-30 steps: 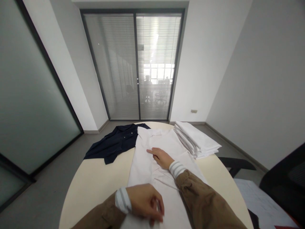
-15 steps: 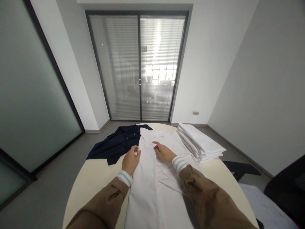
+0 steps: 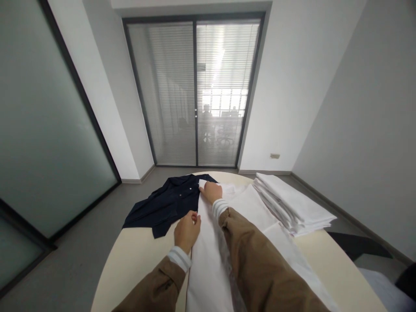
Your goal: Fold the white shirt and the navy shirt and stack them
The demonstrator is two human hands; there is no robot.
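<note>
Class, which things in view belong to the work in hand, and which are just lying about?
In hand:
white garment, spread out
left hand, at its edge
right hand, at its far end
table, beneath

Lying about:
navy garment
folded white stack

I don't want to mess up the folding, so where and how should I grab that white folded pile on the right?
Probably by the right-hand near corner of the white folded pile, coming low from the right and supporting it from beneath. That corner looks to jut past the table's rim, and the stacked layers might slide if only the top were pinched.
</note>
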